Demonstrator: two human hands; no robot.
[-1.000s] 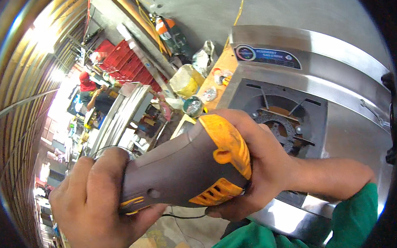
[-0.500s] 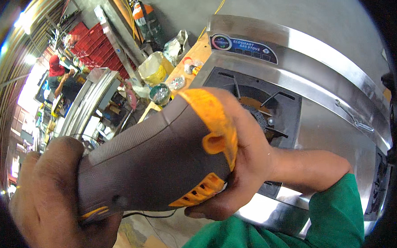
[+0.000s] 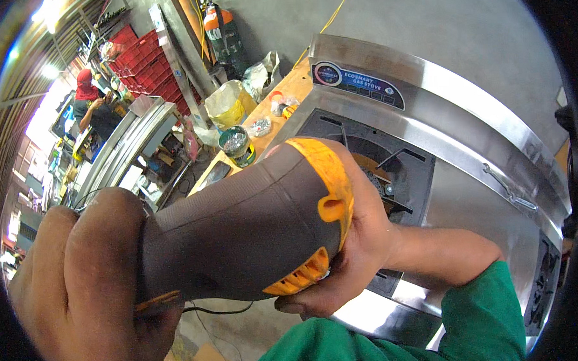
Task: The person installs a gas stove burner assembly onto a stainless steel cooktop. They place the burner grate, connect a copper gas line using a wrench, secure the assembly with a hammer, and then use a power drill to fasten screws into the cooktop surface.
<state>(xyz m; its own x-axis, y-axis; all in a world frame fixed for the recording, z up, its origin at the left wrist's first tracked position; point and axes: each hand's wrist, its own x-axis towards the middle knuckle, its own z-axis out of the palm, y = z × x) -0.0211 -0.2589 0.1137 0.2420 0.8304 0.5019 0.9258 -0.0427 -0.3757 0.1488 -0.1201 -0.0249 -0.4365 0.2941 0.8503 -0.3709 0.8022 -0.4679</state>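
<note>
While both hands clamp a grey-and-orange power tool (image 3: 252,229), its long axis runs from lower left up toward a steel stove (image 3: 453,130) at right. Left hand (image 3: 82,283) wraps the rear grip, fingers curled tight; right hand (image 3: 361,235) cups the orange front end, fingers pressed around it and nearer the stove's dark burner opening (image 3: 384,158). Its working tip is hidden behind the right hand. Beyond, a cluttered bench (image 3: 255,118) and a distant person (image 3: 92,101) show dimly.
</note>
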